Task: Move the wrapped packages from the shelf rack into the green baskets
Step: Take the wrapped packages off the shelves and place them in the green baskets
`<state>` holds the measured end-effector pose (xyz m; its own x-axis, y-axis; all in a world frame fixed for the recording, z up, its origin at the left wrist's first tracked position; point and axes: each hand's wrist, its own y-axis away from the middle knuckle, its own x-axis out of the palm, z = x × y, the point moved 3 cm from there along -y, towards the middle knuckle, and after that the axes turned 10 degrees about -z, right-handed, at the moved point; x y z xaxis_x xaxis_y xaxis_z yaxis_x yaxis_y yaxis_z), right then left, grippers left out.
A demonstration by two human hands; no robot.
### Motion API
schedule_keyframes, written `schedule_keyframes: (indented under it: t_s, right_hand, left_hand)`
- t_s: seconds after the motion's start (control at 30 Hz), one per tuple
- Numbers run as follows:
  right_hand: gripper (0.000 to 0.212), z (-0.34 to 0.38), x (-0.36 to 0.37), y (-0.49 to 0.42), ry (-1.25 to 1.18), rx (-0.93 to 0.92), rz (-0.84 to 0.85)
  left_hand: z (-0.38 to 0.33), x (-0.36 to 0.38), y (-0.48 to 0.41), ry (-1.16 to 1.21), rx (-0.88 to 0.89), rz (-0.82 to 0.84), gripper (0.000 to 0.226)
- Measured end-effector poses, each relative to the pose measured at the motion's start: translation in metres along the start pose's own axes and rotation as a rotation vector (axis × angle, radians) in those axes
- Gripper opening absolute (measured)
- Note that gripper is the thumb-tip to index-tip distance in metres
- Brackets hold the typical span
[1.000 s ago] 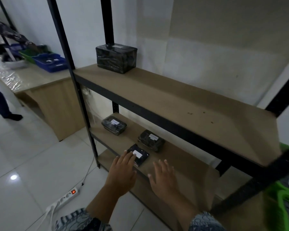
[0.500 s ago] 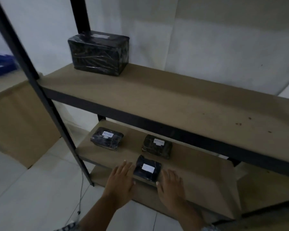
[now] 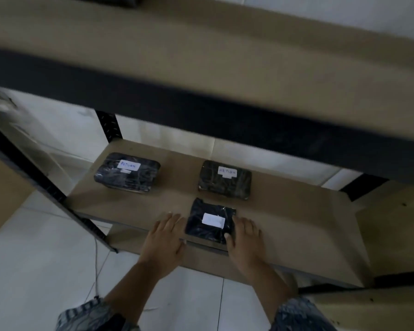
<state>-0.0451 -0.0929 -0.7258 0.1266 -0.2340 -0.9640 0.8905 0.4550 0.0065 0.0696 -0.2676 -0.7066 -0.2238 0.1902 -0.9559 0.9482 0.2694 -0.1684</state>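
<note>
"RETURN" handwritten on white labels: back-left package, back-right package. Front package label unreadable.

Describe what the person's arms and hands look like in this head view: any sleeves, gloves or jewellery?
Both hands are bare: the left hand and right hand show no gloves, and no rings or watch can be made out. Each forearm is uncovered up to a patterned blue-and-white fabric sleeve, the other at the right.

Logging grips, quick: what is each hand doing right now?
Left hand: open, flat beside the small black plastic-wrapped package with a white label, holding nothing.
Right hand: open against that package's other side, not gripping yet.
</note>
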Motion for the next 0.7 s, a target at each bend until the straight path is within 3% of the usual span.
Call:
schedule_keyframes:
  t_s: [0.17,0.3,0.5,0.7]
  right_hand:
    - [0.099,-0.017,0.034,-0.017,-0.115,0.029,-0.090]
    - [0.089,-0.020,0.055,-0.015,0.000,-0.084,-0.184]
    - [0.075,-0.025,0.061,-0.007,-0.083,-0.163,-0.438]
    - [0.078,-0.028,0.069,-0.007,-0.073,-0.131,-0.398]
  left_hand:
    - [0.015,0.048,-0.014,0.098,-0.060,-0.090,0.051]
    - [0.028,0.076,-0.011,0.135,-0.107,-0.132,0.051]
    - [0.033,0.091,-0.004,0.123,-0.104,-0.177,0.052]
    - [0.033,0.092,-0.003,0.126,-0.101,-0.204,0.049]
